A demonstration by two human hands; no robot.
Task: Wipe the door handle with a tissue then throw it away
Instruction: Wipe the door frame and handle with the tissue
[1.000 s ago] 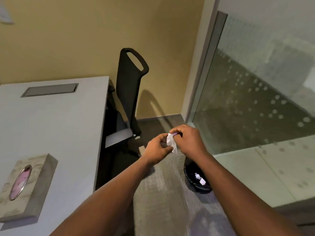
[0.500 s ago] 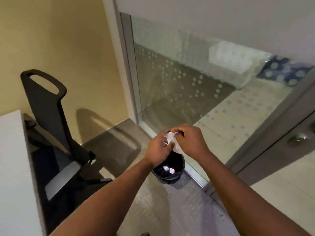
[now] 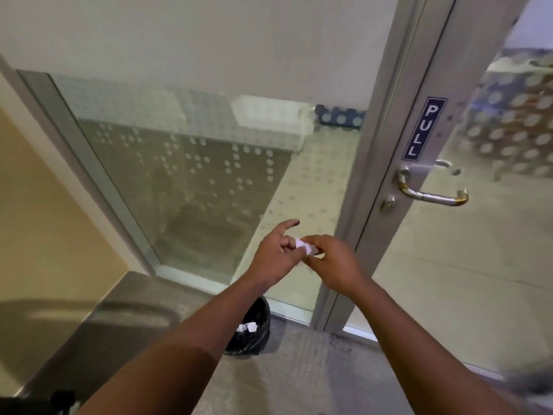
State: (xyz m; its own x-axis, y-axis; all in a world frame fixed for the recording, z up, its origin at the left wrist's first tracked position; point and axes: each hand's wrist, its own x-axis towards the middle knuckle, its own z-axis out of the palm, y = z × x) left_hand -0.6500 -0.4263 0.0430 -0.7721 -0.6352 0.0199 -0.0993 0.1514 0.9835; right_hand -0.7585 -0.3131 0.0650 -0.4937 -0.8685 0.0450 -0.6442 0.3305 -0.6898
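Glass door, right hand pinching tissue, left hand fingers loosely spread

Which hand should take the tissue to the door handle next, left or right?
Right, probably. The right hand already pinches the tissue and is on the same side as the door handle, up and to its right. The left hand is farther away, index finger extended, and would have to cross over.

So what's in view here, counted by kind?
Hands: 2, left hand and right hand
Tissue: 1
Door handle: 1
Bin: 1
Pull sign: 1
Total: 6
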